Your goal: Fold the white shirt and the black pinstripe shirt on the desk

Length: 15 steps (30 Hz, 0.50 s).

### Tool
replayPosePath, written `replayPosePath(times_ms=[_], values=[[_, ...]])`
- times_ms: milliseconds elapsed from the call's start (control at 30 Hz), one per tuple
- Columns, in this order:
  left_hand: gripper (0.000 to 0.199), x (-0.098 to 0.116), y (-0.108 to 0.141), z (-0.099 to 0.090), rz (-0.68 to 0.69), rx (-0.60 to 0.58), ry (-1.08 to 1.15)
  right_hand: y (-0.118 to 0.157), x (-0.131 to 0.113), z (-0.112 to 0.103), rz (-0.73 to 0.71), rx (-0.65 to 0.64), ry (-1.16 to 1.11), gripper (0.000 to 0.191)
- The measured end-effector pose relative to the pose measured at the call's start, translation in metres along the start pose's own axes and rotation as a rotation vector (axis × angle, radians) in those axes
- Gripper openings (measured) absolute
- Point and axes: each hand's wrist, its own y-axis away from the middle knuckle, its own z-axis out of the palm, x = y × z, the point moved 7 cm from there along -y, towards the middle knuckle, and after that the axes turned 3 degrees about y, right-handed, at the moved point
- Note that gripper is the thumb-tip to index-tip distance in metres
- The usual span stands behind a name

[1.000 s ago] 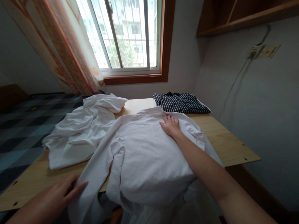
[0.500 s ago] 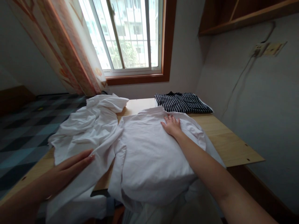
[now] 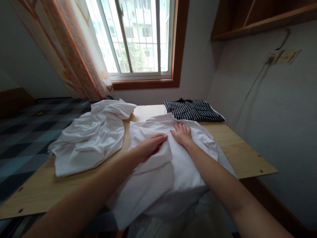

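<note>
A white shirt (image 3: 187, 168) lies spread over the near edge of the wooden board, its collar end toward the window. My left hand (image 3: 152, 145) is closed on the shirt's left side and sleeve, which is folded inward across the body; the cloth hangs below the hand in a flap. Flat on the upper right of the shirt rests my right hand (image 3: 182, 133), fingers spread. Part of the shirt's lower end drops below the board's edge, in shadow.
On the board (image 3: 237, 145), a crumpled white garment (image 3: 91, 138) lies at left. A folded black-and-white striped garment (image 3: 194, 109) sits at the back right. A checked bed cover (image 3: 22, 132) is left, a curtain (image 3: 81, 59) and window behind, a shelf (image 3: 262, 23) upper right.
My left hand has moved right from the board's left side, carrying the shirt's left sleeve and edge across the body. My right hand has stayed in place.
</note>
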Motion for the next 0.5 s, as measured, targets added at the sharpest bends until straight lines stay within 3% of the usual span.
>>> replayPosePath(times_ms=[67, 133, 233, 300, 367, 500], values=[[0.029, -0.027, -0.008, 0.032, -0.123, -0.182, 0.087, 0.0, 0.0, 0.0, -0.003, 0.008, -0.007, 0.063], [0.028, -0.041, -0.01, 0.044, -0.114, -0.283, -0.026, -0.001, 0.0, 0.0, -0.004, 0.018, -0.017, 0.063], [0.025, -0.028, -0.012, 0.034, 0.18, -0.301, -0.487, 0.0, 0.001, 0.0, -0.005, 0.026, -0.023, 0.062], [0.026, -0.008, -0.014, 0.015, 0.398, -0.19, -0.826, 0.0, 0.0, -0.001, -0.007, 0.029, -0.019, 0.062], [0.027, 0.01, -0.02, -0.013, 0.5, 0.041, -1.126, 0.001, 0.0, -0.001, -0.008, 0.036, -0.02, 0.062], [0.026, 0.029, -0.032, -0.079, 0.427, 0.521, -1.473, 0.002, 0.0, -0.003, 0.0, 0.037, -0.033, 0.061]])
